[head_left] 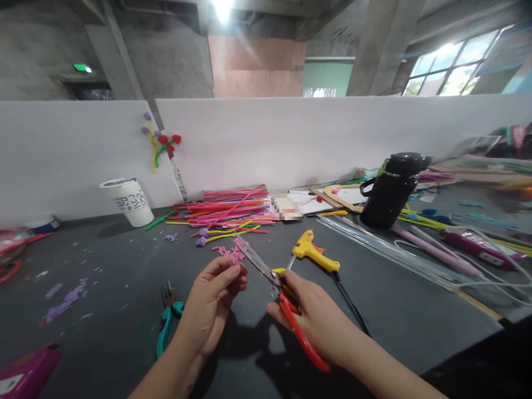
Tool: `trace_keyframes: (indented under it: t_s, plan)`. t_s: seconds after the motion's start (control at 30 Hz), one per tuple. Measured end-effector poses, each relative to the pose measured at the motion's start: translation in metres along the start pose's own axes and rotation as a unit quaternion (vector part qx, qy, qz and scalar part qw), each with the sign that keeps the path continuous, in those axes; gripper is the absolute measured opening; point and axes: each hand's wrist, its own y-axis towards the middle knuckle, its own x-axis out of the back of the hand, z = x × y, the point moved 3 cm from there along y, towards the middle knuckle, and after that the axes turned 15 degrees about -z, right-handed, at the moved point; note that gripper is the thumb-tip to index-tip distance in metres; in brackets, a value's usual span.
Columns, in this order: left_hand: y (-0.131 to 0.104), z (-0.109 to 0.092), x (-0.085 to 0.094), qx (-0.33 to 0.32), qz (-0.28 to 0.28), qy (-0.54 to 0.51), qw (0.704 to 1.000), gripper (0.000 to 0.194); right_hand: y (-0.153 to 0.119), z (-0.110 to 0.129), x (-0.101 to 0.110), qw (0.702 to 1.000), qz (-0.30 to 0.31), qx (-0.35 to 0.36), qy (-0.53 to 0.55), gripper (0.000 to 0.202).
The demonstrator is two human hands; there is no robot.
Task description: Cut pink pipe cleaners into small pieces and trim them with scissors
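My right hand (310, 310) is wrapped round the red handles of a pair of scissors (261, 266), whose blades point up and to the left. Close by on the left, my left hand (218, 296) has its fingertips pinched together; whatever is between them is too small to make out. Just beyond my fingers lie small pink cut pieces (226, 252) on the dark table. A yellow glue gun (316, 252) rests behind the scissors, its black cord running toward me. Teal-handled pliers (165, 327) lie left of my left wrist.
Pink and red pipe cleaners (233, 208) are heaped by the white partition (266, 144). A white cup (131, 205) stands at the left, a black jug (388, 194) at the right beside clear sticks (386, 252). Purple scraps (66, 302) lie at left.
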Motion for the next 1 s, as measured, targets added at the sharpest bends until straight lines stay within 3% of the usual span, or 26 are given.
trace_keyframes:
  t_s: [0.23,1.0]
  plan:
    - [-0.005,-0.002,-0.001,-0.043,0.02,-0.025,0.999,0.004,-0.009,-0.01,-0.003,0.98,-0.034,0.093,-0.174,0.039]
    - [-0.009,-0.002,-0.002,-0.026,0.036,-0.066,0.997,0.004,-0.013,-0.009,0.0,0.957,-0.089,0.181,-0.207,0.037]
